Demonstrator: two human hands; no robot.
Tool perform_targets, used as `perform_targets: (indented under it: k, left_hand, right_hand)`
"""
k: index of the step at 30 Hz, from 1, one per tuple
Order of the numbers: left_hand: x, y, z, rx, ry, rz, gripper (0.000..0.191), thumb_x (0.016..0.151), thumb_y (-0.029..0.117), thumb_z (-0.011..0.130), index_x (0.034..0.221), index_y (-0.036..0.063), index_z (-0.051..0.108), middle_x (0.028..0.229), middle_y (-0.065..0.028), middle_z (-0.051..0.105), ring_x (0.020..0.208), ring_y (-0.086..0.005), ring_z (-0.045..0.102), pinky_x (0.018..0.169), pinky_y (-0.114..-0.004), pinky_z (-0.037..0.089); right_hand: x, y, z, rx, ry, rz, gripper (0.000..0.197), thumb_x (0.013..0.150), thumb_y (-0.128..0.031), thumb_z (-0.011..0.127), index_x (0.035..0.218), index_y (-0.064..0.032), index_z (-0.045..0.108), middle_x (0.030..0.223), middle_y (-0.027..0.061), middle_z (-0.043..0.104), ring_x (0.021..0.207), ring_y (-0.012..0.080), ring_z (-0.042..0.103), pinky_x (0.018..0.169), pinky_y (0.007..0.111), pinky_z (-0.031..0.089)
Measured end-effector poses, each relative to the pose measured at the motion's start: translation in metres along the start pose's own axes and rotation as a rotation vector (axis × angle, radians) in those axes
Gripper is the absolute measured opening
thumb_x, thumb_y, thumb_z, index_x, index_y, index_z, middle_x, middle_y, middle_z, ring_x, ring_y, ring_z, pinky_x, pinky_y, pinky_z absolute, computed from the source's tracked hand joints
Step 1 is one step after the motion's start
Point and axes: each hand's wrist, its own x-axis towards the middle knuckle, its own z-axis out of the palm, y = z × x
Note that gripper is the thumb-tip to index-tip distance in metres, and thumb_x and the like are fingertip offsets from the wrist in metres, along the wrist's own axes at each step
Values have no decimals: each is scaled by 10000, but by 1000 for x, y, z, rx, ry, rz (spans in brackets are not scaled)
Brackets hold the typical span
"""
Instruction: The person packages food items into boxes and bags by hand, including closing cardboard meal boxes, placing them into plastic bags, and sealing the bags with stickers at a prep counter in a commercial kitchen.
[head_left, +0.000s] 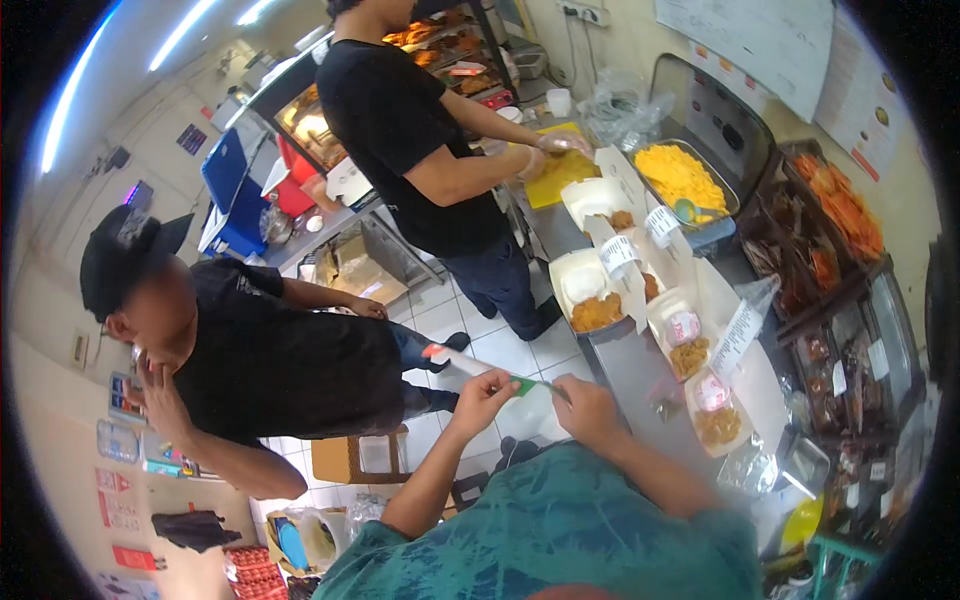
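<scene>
In front of my chest, my left hand (484, 403) and my right hand (586, 409) pinch the two ends of a green strip at the opening of a clear plastic bag (529, 414). A white and red packet or paper sticks out past my left hand. To the right, open paper meal boxes (596, 311) stand on the metal counter (622, 371). They hold fried chicken (688, 358), and the nearer ones also wrapped round portions (711, 394). Printed paper slips (619, 253) lie on several lids.
A co-worker in gloves (424, 142) works at a yellow board (555, 176) further along the counter. Another person (300, 352) stands close on the left. A tray of yellow food (679, 176) and dark crates (806, 277) line the wall side.
</scene>
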Motion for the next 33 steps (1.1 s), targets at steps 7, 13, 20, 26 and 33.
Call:
perform_targets:
  k: [7, 13, 20, 26, 33]
  left_hand:
    - [-3, 17, 44, 666, 529, 652, 251, 884, 234, 716, 1066, 69, 659, 959, -76, 663, 896, -233, 634, 824, -352, 478]
    - [-6, 29, 55, 454, 539, 552, 283, 910, 243, 689, 1112, 49, 641, 968, -83, 657, 905, -206, 628, 815, -358, 489]
    - [-41, 46, 50, -11, 282, 162, 537, 907, 479, 639, 1225, 48, 600, 1146, -119, 652, 1036, -237, 621, 917, -372, 486]
    - [-74, 52, 36, -320, 204, 125, 595, 901, 522, 613, 1258, 48, 574, 1186, -121, 632, 1074, -243, 604, 947, -375, 468]
    - [-64, 54, 34, -583, 138, 134, 664, 893, 572, 584, 1298, 48, 544, 1234, -125, 610, 1120, -251, 584, 981, -378, 446]
  right_hand:
    - [32, -29, -7, 490, 229, 190, 158, 908, -108, 649, 1017, 2, 613, 1000, 152, 708, 861, 228, 716, 711, 326, 552]
    - [42, -26, -17, 490, 247, 34, 155, 947, -128, 621, 1016, 10, 616, 1025, 158, 705, 850, 183, 702, 721, 287, 543]
    - [42, -36, -14, 819, 205, 245, 185, 1000, -144, 548, 1022, 32, 600, 1077, 128, 707, 823, 108, 670, 727, 246, 530]
    - [40, -53, -19, 1048, 104, 325, 236, 1016, -176, 523, 1010, 49, 594, 1127, 138, 694, 827, 86, 662, 749, 235, 520]
    - [41, -53, -24, 635, 152, 152, 155, 956, -111, 597, 981, 36, 641, 1131, 196, 690, 943, 179, 697, 794, 280, 530]
